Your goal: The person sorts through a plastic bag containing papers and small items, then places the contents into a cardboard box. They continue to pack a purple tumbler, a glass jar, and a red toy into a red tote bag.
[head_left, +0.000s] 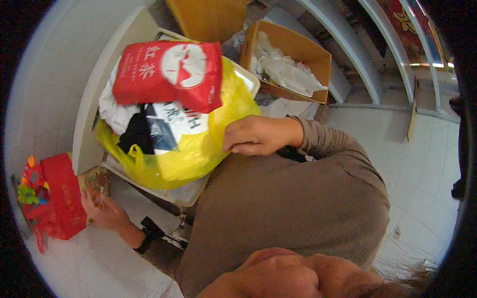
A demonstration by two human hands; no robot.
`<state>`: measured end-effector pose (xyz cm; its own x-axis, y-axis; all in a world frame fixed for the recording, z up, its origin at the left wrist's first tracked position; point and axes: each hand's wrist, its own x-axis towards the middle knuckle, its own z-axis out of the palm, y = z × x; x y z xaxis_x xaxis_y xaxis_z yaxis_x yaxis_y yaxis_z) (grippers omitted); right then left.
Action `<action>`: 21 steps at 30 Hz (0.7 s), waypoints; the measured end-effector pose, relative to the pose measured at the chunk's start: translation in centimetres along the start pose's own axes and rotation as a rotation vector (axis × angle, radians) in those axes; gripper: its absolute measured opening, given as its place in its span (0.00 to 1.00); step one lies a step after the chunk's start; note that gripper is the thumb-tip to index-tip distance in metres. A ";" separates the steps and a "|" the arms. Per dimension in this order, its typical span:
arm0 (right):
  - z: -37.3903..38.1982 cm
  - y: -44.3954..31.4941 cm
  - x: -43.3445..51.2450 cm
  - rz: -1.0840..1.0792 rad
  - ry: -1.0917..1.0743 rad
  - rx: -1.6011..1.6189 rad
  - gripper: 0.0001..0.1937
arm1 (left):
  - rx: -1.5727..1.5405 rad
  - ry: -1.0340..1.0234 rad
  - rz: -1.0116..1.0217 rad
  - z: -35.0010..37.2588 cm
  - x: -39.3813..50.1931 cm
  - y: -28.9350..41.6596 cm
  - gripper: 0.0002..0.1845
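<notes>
My right hand point(257, 136) has its fingers curled against the near right side of a yellow plastic bag point(201, 156), seemingly gripping its film; the fingertips are partly hidden. The bag lies spread open on a pale rectangular surface with a raised rim point(188, 199). On top of its contents lies a red packet point(149, 89) with a white round print. Below the packet are a white printed package point(182, 123), black cloth-like material point(138, 130) and a white bundle point(115, 108). Lower left, my left hand point(104, 212) is open beside a red bag point(63, 197), fingers apart; contact is unclear.
A cardboard box point(324, 74) holding crumpled clear plastic stands at the upper right, near a brown wooden panel point(208, 18). Colourful toy-like pieces point(31, 186) sit by the red bag. White metal bars point(369, 48) rise at right above the tiled floor point(421, 167).
</notes>
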<state>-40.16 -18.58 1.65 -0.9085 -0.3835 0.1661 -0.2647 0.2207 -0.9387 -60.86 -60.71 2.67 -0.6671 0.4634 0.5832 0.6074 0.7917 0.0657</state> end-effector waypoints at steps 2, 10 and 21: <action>-1.6 2.1 -2.5 0.020 0.006 0.052 0.07 | -0.028 -0.059 0.106 -0.3 0.9 4.2 0.17; -6.2 16.3 -19.5 0.524 0.303 -0.260 0.13 | -0.272 -0.170 0.077 0.4 2.7 18.9 0.17; -11.5 29.0 -33.9 1.351 0.234 -0.745 0.48 | -0.344 -0.415 0.357 8.2 7.3 32.8 0.19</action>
<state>-20.81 11.12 -27.71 -0.6058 0.5859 -0.5382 0.7293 0.6794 -0.0813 -49.34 -28.03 2.42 -0.4681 0.8445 0.2603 0.8803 0.4198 0.2212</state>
